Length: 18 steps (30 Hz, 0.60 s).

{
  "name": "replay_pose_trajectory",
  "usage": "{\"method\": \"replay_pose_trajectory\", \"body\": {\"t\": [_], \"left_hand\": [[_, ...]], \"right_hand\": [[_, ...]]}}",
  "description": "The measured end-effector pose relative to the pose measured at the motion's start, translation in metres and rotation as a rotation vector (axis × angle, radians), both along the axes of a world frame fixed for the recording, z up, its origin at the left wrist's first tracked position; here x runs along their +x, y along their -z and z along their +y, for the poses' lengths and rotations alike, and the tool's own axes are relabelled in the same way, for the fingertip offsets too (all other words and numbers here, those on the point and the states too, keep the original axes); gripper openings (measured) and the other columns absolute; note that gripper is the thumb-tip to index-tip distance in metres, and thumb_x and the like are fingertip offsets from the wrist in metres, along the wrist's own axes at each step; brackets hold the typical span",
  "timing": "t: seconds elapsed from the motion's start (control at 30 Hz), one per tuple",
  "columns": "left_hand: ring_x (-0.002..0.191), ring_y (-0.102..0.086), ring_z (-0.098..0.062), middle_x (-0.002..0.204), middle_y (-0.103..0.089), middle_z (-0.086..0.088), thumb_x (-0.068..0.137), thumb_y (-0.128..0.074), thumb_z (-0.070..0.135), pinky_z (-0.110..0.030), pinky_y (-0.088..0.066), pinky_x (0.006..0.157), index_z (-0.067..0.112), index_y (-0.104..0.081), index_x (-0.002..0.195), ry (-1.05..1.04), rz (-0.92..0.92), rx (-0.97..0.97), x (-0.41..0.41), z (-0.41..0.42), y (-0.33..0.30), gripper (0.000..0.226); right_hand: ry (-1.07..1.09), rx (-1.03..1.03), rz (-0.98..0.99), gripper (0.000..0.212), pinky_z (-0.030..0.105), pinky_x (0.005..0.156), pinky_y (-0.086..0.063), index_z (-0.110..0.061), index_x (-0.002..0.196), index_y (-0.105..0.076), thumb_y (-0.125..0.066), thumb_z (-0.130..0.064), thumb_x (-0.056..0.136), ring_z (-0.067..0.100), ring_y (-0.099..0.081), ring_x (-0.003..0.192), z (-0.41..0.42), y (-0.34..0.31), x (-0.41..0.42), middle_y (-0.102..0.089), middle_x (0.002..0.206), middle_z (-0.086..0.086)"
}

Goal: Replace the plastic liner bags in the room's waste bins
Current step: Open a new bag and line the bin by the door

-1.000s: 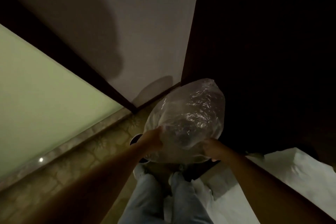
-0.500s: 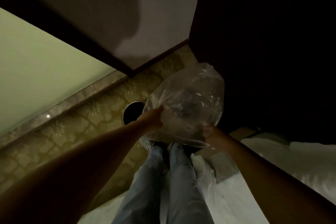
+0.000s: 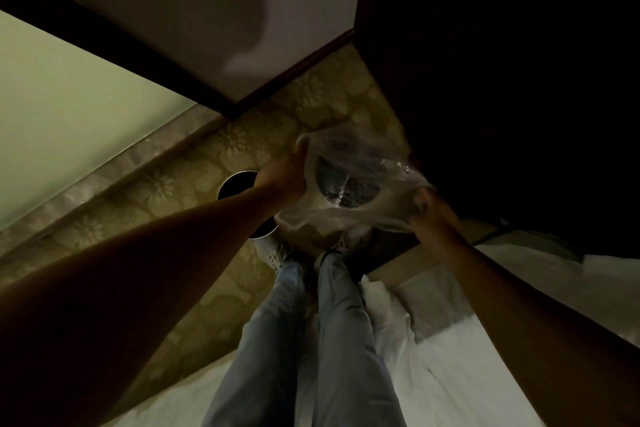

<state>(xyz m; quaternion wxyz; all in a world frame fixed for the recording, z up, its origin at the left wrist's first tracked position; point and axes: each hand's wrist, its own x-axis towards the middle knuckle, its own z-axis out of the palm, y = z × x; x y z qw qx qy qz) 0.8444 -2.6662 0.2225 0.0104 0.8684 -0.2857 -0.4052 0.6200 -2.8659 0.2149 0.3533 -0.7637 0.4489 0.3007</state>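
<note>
A clear plastic liner bag (image 3: 353, 180) is stretched open between my hands, its mouth turned towards me, above the floor in front of my feet. My left hand (image 3: 289, 172) grips the bag's left edge and my right hand (image 3: 427, 208) grips its right edge. A round dark waste bin (image 3: 239, 184) stands on the patterned carpet just left of the bag, partly hidden behind my left forearm. The room is dim.
My legs in light jeans (image 3: 304, 340) and shoes point towards the bin. A white bed (image 3: 467, 340) lies at the lower right. A dark door or cabinet (image 3: 502, 62) fills the upper right. A wall with dark skirting (image 3: 294, 73) and a pale green panel (image 3: 69, 107) stand behind.
The puffed-up bag has come down and collapsed, and its mouth is now spread wide between my hands. My view has tilted down, showing more floor and the bin.
</note>
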Motion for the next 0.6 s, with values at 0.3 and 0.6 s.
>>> {"method": "replay_pose_trajectory", "body": {"t": [0.3, 0.6], "left_hand": [[0.126, -0.042, -0.036, 0.145, -0.031, -0.014, 0.077, -0.076, 0.024, -0.044, -0.049, 0.090, 0.021, -0.019, 0.157, 0.157, -0.247, 0.034, -0.002, -0.002, -0.002, 0.098], [0.115, -0.060, -0.030, 0.129, -0.062, -0.011, 0.095, -0.053, 0.012, -0.039, -0.050, 0.091, 0.013, -0.067, 0.121, 0.682, -0.135, 0.023, -0.026, -0.041, -0.003, 0.030]], "right_hand": [[-0.050, -0.201, -0.016, 0.081, 0.046, 0.098, -0.047, -0.024, 0.153, -0.028, -0.072, -0.035, 0.086, 0.036, -0.043, 0.124, -0.009, -0.015, 0.004, -0.030, 0.148, 0.013], [-0.516, -0.089, -0.234, 0.025, 0.029, 0.077, -0.043, -0.018, 0.114, -0.068, -0.056, -0.011, 0.094, 0.029, -0.060, 0.103, 0.009, -0.010, 0.057, -0.056, 0.123, 0.009]]}}
